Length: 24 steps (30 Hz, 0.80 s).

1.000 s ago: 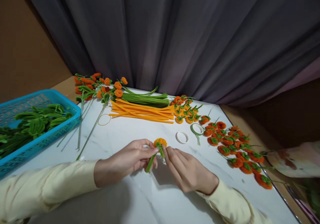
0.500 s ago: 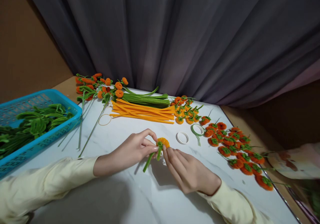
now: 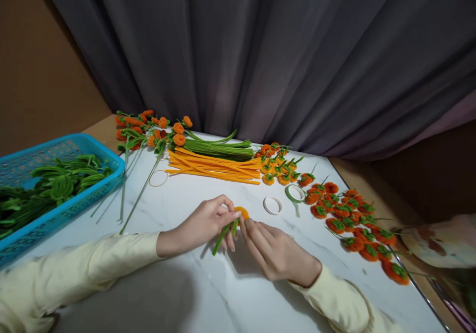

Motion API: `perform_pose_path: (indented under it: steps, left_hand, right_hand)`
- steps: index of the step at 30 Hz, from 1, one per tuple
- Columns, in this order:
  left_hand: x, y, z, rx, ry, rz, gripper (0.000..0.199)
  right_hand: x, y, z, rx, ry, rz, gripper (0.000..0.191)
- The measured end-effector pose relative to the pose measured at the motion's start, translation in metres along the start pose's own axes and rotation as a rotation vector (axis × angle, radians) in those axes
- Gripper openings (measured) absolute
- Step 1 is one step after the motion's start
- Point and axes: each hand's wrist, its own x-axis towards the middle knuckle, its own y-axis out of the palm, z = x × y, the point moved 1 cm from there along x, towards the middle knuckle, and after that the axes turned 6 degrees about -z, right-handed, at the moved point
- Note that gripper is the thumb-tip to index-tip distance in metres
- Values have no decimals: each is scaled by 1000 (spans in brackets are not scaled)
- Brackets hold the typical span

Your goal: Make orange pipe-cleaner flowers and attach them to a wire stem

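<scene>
A small yellow-orange pipe-cleaner flower point(image 3: 242, 211) with green pipe-cleaner ends point(image 3: 220, 239) hanging below is held between my two hands over the white marbled table. My left hand point(image 3: 204, 225) pinches its green base with thumb and fingers. From the other side, my right hand point(image 3: 277, 248) grips the flower's edge with thumb and forefinger, the other fingers curled. Much of the flower is hidden behind my fingertips. Just beyond my right hand lie a white tape ring point(image 3: 272, 205) and a roll of green tape point(image 3: 295, 193).
Orange pipe cleaners point(image 3: 213, 165) and green pipe cleaners point(image 3: 219, 150) lie across the back. A blue basket point(image 3: 100, 189) of green leaves stands at left. Finished-looking orange flowers point(image 3: 173, 130) sit back left; several orange flower heads point(image 3: 353, 244) spread along the right. A thin ring point(image 3: 158, 178) lies left of centre.
My left thumb has moved up and across the flower's base, covering more of it. My right hand has shifted slightly left, still pinching the flower. The view has shifted a little.
</scene>
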Motion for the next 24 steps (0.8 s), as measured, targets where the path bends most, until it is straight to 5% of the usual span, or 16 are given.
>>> perform_pose_path:
  steps: [8, 12, 24]
  left_hand:
    - [3, -2, 20, 387, 264, -163, 20]
    - [0, -2, 25, 560, 353, -210, 15]
    - [1, -1, 23, 531, 330, -215, 15]
  right_hand:
    - [-7, 23, 1, 548, 650, -41, 25]
    - [-3, 20, -6, 789, 859, -41, 17]
    - [-10, 20, 1, 751, 757, 16, 28]
